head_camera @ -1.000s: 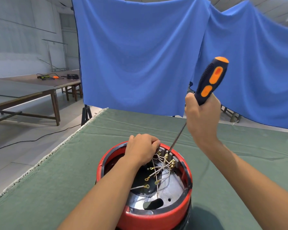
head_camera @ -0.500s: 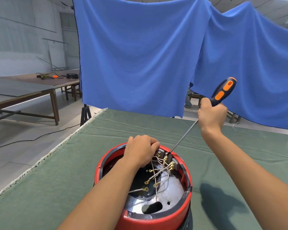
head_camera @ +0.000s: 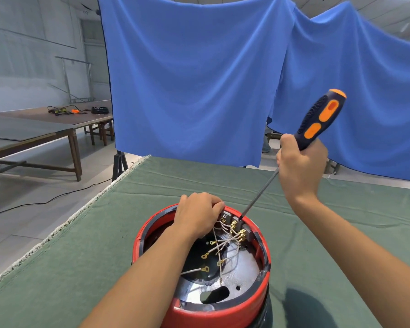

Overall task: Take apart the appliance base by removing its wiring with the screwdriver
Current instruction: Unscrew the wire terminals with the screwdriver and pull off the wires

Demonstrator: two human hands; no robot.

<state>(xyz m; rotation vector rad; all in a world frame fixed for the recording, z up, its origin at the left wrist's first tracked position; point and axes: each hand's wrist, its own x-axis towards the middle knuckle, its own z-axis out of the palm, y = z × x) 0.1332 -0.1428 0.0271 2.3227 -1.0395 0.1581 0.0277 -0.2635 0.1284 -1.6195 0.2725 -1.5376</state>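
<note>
A round red appliance base (head_camera: 149, 233) stands upside down on the green cloth, with a silver plate and several white wires (head_camera: 225, 245) ending in brass ring terminals inside. My left hand (head_camera: 199, 214) curls over the far rim, fingers at the grey terminal block (head_camera: 232, 221). My right hand (head_camera: 298, 166) grips the dark blue and orange screwdriver (head_camera: 322, 117). Its shaft slants down and its tip sits at the terminal block on the far rim.
The green-covered table (head_camera: 81, 268) has its left edge with a white fringe. Blue cloth (head_camera: 199, 79) hangs behind it. A brown wooden table (head_camera: 45, 129) with cables stands at the left, and a black cable runs across the floor.
My right hand swung out and away with the screwdriver handle, then came back a little closer and more upright, while the tip stayed at the terminal block. The left hand held still.
</note>
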